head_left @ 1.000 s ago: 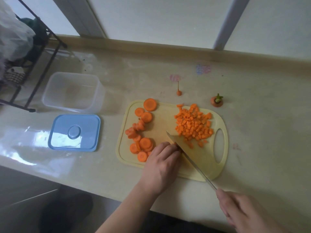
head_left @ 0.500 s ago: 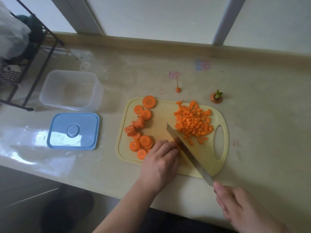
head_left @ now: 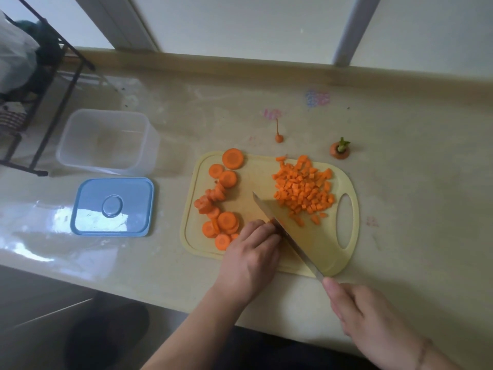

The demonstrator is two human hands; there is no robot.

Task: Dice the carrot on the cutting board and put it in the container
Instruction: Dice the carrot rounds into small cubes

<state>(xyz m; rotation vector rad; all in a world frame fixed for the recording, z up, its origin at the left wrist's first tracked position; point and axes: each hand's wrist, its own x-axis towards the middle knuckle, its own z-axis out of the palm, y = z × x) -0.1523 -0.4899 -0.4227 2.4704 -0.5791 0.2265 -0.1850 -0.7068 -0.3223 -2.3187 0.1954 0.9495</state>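
Head view, looking down at a glossy beige countertop [head_left: 400, 249].

Left hand [head_left: 250, 260]: forearm enters from bottom centre, angled up and to the right. Palm down on the near part of the pale yellow plastic cutting board [head_left: 333, 257], fingers curled under, knuckles pointing toward the blade. Fingertips bear down on a bit of carrot that is almost entirely hidden under the hand; only a sliver of orange shows at the knuckles. Whether the fingers pinch it or only press it: cannot tell.

Right hand [head_left: 373, 327]: enters from bottom right, fingers wrapped round the handle of the steel kitchen knife [head_left: 290, 236]; the handle itself is covered by the hand. The blade runs diagonally up-left across the board, its flat tilted toward the camera, lying just beside the left knuckles.

Carrot on board:
- round orange carrot slices [head_left: 226, 220], loose and overlapping, along the left side, from the far edge to just beside the left hand.
- pile of small orange carrot cubes [head_left: 304, 188] on the right half, beside the handle slot.

Off board, far side: a thin carrot root tip [head_left: 278, 137] and a carrot top stub with green sprout [head_left: 339, 150], apart from each other.

Left of board: a clear rectangular plastic container [head_left: 106, 142], open, with no carrot inside. The blue rectangular lid [head_left: 113, 206] lies flat in front of it. A black wire rack [head_left: 40, 102] stands at the far left edge.
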